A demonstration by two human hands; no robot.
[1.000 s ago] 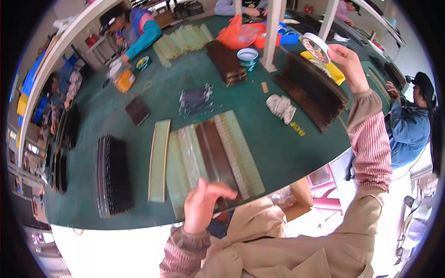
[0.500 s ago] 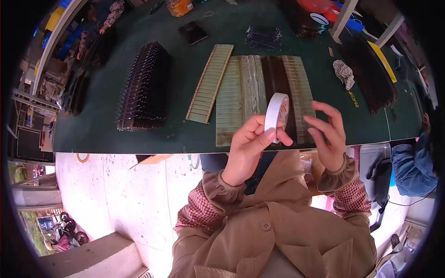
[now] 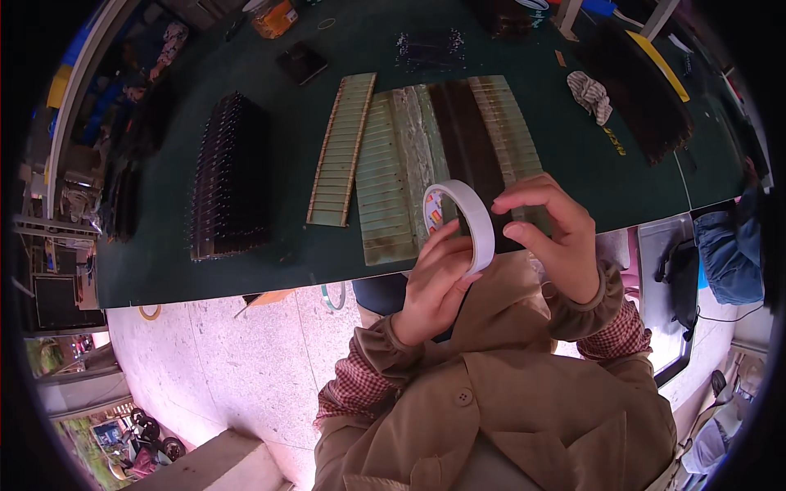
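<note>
A roll of white tape (image 3: pixel 479 222) is gripped in my left hand (image 3: pixel 435 288), with the fingers partly inside its ring and the thumb along its lower edge. My right hand (image 3: pixel 565 233) hovers just right of the roll, thumb and fingers curved and apart, with nothing seen between them. Behind both hands lies a greenish ribbed board (image 3: pixel 386 196) with a dark brown strip (image 3: pixel 463 123) running along it. To its left rests a narrow, ladder-like ribbed strip (image 3: pixel 340 155). The hands and tape cover part of the board's near edge.
A dark stack with rows of shiny pin ends (image 3: pixel 233 176) stands left on the green table (image 3: pixel 286 266). Farther off are a black flat object (image 3: pixel 300 62), a pile of thin dark pins (image 3: pixel 431 49) and an orange-labelled container (image 3: pixel 272 16). A striped cloth (image 3: pixel 589 94) lies right, beside another dark stack (image 3: pixel 643 98).
The tape roll has turned, showing its printed inner core on the left, and come slightly lower. My right hand has moved down and closer to it. The whole view has tilted and shifted.
</note>
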